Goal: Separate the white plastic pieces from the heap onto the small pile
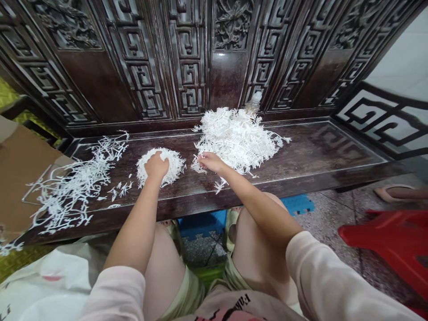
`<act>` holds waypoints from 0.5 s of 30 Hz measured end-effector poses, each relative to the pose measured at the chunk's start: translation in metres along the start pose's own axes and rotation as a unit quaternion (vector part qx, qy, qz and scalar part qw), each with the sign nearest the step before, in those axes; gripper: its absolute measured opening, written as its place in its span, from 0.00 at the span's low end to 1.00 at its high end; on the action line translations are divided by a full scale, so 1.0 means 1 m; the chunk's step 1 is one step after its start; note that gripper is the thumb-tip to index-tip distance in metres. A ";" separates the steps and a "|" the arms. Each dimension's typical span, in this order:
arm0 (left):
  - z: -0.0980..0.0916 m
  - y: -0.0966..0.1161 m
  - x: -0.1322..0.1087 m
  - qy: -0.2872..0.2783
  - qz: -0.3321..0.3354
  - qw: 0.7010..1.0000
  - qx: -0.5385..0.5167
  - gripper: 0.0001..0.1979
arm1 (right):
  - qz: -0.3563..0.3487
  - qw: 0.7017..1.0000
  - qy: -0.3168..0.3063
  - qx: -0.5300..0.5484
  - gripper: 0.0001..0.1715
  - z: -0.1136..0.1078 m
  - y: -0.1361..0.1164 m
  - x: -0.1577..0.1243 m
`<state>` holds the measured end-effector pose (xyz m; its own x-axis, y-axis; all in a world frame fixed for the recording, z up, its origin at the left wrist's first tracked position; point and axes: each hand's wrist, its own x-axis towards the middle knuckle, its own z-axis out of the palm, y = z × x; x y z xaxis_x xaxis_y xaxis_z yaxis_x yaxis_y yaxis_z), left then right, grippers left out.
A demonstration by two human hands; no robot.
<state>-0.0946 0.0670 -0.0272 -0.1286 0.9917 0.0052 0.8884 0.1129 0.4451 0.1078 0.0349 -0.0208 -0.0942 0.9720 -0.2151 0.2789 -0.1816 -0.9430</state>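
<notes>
My left hand [157, 166] lies on a small round heap of short white plastic pieces [174, 163]. White shows between its thumb and fingers, which are apart, though the fingertips are partly hidden in the heap. At the left edge of a much larger white pile [234, 136], my right hand [210, 161] is closed in a pinch on a white branched plastic piece [197, 165]. Long, thin white plastic stems [80, 183] lie tangled on the left of the dark wooden bench [314, 147]. A few loose bits [122, 189] are scattered beside them.
Carved wooden panels [229, 76] rise behind the bench. A bottle with a white cap [254, 100] stands behind the big pile. A cardboard box [23, 165] is at left, a white bag [50, 281] below it, and a red plastic stool [391, 236] at right.
</notes>
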 end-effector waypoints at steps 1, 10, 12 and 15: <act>0.001 0.007 -0.003 -0.027 0.032 0.998 -0.047 0.23 | -0.002 1.000 -0.003 0.001 0.02 0.000 0.000 0.000; 0.016 0.050 -0.023 -0.205 0.213 0.920 -0.257 0.19 | -0.044 0.996 -0.044 -0.059 0.08 0.000 0.002 -0.001; 0.017 0.047 -0.021 -0.195 0.210 0.927 -0.241 0.19 | -0.066 0.991 -0.048 -0.106 0.10 0.000 0.003 -0.002; 0.018 0.041 -0.017 -0.188 0.197 0.938 -0.216 0.17 | -0.122 0.969 -0.039 -0.211 0.13 0.001 0.003 -0.005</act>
<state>-0.0478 0.0560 -0.0248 0.4078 0.9124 -0.0338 0.5618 -0.2216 0.7970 0.1080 0.0299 -0.0226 -0.2746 0.9610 -0.0322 0.6033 0.1461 -0.7841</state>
